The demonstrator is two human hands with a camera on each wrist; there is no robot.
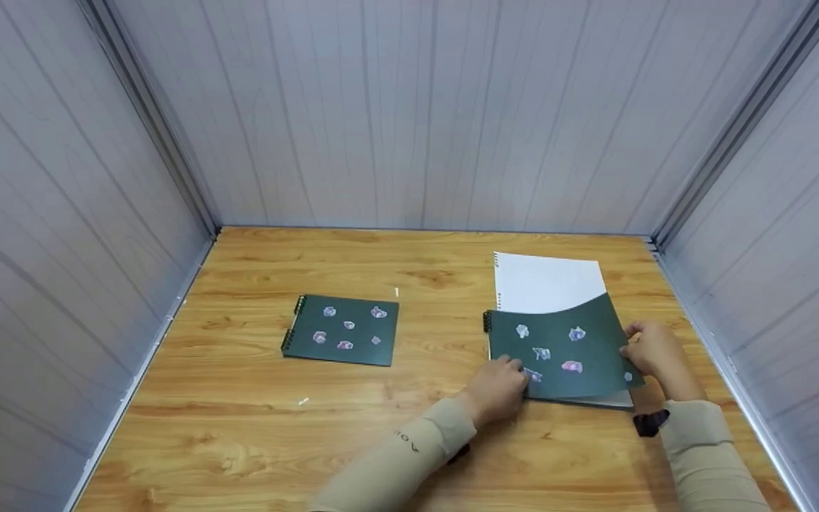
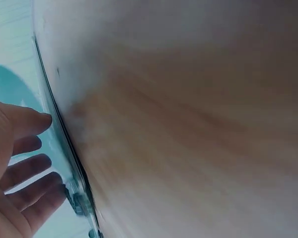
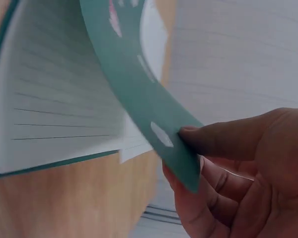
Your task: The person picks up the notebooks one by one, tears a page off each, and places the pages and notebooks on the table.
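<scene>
On the wooden surface [image 1: 239, 441] we had the larger green notebook [image 1: 552, 348] at our right, its cover bowed upward, a punched white sheet [image 1: 548, 284] jutting past its far edge. A smaller notebook [image 1: 352, 341] lay well leftward. Our right hand [image 1: 658, 355] pinched the cover's corner; our left hand [image 1: 498, 390], fingers loose, touched the near-left edge. We seemed mid-way through fitting the sheet inside; next called for squaring it.

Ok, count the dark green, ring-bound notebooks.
2: a closed notebook left of the left hand; a partly opened notebook, pinched by the right hand. No others visible.
</scene>
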